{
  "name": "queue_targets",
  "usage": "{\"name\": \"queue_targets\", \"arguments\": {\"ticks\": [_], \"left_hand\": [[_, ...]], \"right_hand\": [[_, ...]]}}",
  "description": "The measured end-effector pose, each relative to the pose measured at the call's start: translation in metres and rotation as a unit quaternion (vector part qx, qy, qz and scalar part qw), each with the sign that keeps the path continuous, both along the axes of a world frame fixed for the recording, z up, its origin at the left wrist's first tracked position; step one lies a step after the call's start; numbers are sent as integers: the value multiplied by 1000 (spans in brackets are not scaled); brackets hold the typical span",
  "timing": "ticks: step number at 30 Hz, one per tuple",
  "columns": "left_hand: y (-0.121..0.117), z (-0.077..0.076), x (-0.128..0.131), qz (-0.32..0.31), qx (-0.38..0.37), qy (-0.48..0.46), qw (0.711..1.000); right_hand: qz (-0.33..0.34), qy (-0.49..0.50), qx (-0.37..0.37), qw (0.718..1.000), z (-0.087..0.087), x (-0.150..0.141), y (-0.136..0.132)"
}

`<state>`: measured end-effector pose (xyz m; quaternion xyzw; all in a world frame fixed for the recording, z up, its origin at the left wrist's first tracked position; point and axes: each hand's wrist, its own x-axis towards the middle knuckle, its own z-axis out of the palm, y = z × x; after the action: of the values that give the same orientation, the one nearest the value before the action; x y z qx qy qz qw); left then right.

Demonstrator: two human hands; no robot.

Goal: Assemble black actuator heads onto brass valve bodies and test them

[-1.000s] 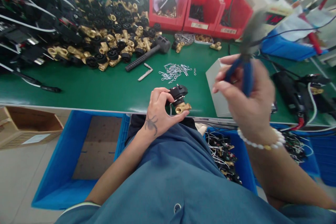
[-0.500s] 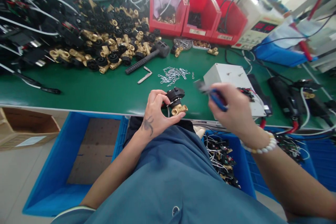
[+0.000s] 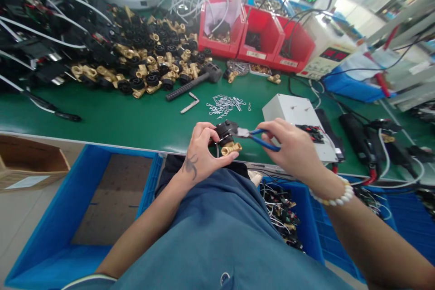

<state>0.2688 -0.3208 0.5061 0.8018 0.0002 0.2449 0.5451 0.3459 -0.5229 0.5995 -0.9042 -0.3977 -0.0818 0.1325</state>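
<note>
Near the front edge of the green bench, my left hand point(image 3: 205, 149) grips a brass valve with a black cap point(image 3: 231, 148), its thumb under the brass body and its fingers at the black part. My right hand point(image 3: 294, 147) is closed round the blue handles of a pair of pliers point(image 3: 263, 137). The plier jaws reach the right side of the black cap; whether they bite on anything is too small to tell. Just beyond lies a heap of silver spring clips point(image 3: 224, 105), with one loose clip point(image 3: 249, 106) beside it. A metal hex key point(image 3: 190, 103) rests left of the heap.
A black mallet point(image 3: 197, 80) lies before a large pile of brass and black valves point(image 3: 152, 61). Red bins point(image 3: 260, 38) stand at the back. To the right sits a white box point(image 3: 299, 122). Blue crates point(image 3: 84, 190) are below the bench edge.
My right hand has brought the pliers left, so that their jaws meet the black cap. The handles now stand spread. My left hand keeps its hold on the valve. The camera view has shifted slightly.
</note>
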Motion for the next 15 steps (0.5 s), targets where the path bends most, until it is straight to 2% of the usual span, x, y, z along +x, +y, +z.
{"name": "queue_targets", "arguments": {"ticks": [2,4,5,8,9,10,11,12,14,15], "left_hand": [[0,0,0,0,-3,3,1000],[0,1,0,-3,-4,4,1000],[0,1,0,-4,-4,4,1000],[1,0,0,-3,-7,2,1000],[1,0,0,-2,-9,3,1000],[1,0,0,-1,-12,4,1000],[1,0,0,-2,-15,6,1000],[1,0,0,-3,-18,7,1000],[1,1,0,-7,-22,7,1000],[1,1,0,-8,-22,6,1000]], "right_hand": [[-61,-65,126,988,3,-1,0],[-83,-106,189,973,2,-3,2],[-71,-102,173,977,0,-4,3],[7,-6,-1,1000,-2,-4,5],[18,14,-39,999,-1,-3,5],[17,15,-42,999,0,-2,5],[6,-3,-8,1000,2,-1,4],[-15,-41,64,997,4,0,4],[-55,-119,195,972,4,1,3],[-53,-133,202,969,2,0,3]]}}
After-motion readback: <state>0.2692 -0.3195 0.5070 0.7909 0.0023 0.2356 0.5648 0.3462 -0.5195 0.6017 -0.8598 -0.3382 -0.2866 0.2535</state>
